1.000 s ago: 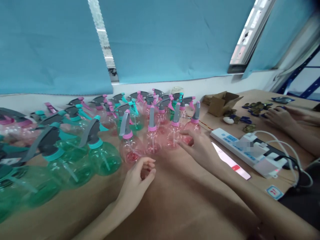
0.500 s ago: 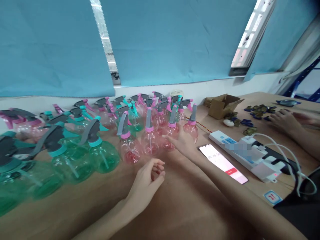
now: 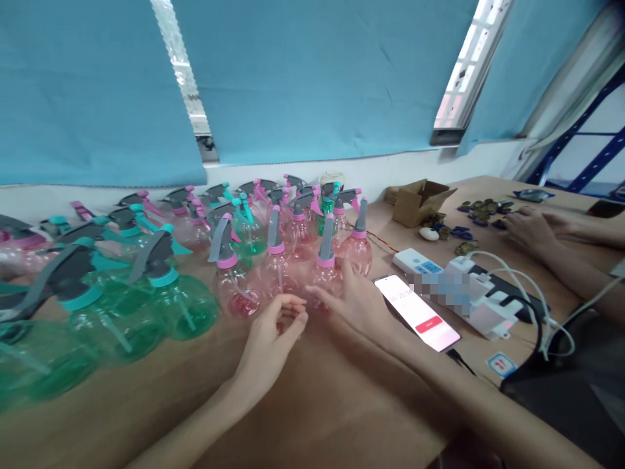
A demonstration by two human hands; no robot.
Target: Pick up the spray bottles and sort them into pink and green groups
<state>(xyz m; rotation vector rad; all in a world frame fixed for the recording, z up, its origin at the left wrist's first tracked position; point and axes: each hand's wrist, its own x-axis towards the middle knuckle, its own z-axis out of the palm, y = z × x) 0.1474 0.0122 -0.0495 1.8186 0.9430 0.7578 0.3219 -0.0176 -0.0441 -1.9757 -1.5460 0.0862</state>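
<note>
The right hand [image 3: 361,303], nearer, has part-open fingers at the near right side of an upright, round, clear-pink plastic spray bottle [image 3: 326,273] toward the surface's [image 3: 303,404] far edge, grip unclear; the left hand [image 3: 273,326] curls loosely, seemingly empty.

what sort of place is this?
Probably a small workshop or assembly room: many green and pink spray bottles crowd the table, a co-worker's hand is among small items at the right, and a blue frame, perhaps shelving, stands beyond.

"20" on phone [image 3: 416,313], sticker [image 3: 501,365] number unclear
</note>
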